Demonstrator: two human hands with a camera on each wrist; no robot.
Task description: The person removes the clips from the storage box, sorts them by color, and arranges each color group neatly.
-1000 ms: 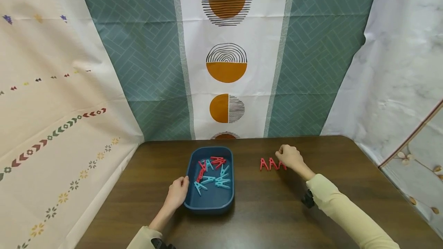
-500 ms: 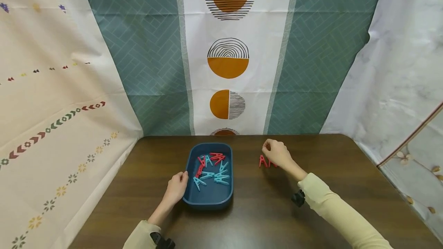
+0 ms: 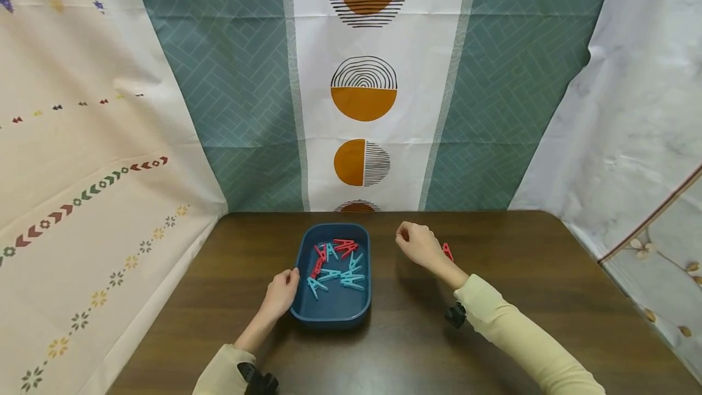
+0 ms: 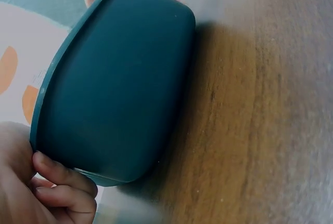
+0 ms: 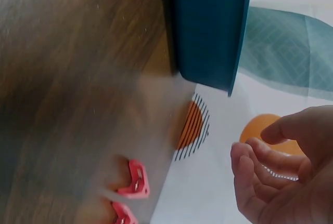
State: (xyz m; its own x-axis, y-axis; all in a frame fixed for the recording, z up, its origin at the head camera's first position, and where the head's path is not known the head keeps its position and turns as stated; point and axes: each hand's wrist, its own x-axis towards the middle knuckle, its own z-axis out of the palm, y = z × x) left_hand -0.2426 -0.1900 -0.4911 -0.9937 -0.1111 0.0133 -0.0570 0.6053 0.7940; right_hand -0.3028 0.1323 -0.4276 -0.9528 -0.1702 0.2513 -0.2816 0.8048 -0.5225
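My left hand (image 3: 281, 292) grips the left rim of a dark blue plastic bin (image 3: 331, 323); in the left wrist view, its curled fingers (image 4: 67, 180) lie against the bin's outer wall at a corner. Several red and light blue clothespins lie loose inside. To the right of the bin, my right hand (image 3: 421, 245) hovers over the table. In the right wrist view its thumb and fingers are loosely bent, with a gap and nothing seen between them. A red clothespin (image 3: 448, 252) rests behind the right wrist, and red clothespins (image 5: 136, 180) show below that hand.
The dark wooden table (image 3: 417, 346) meets a patterned cloth backdrop (image 3: 364, 169) at its far edge. Pale cloths (image 3: 137, 249) hang at the left and right sides. Part of the red clothespin row is hidden by the right hand and forearm in the head view.
My right hand has moved left from the right end of the red clothespin row toward the bin. The left hand stays on the bin's rim. The head view has tilted slightly.
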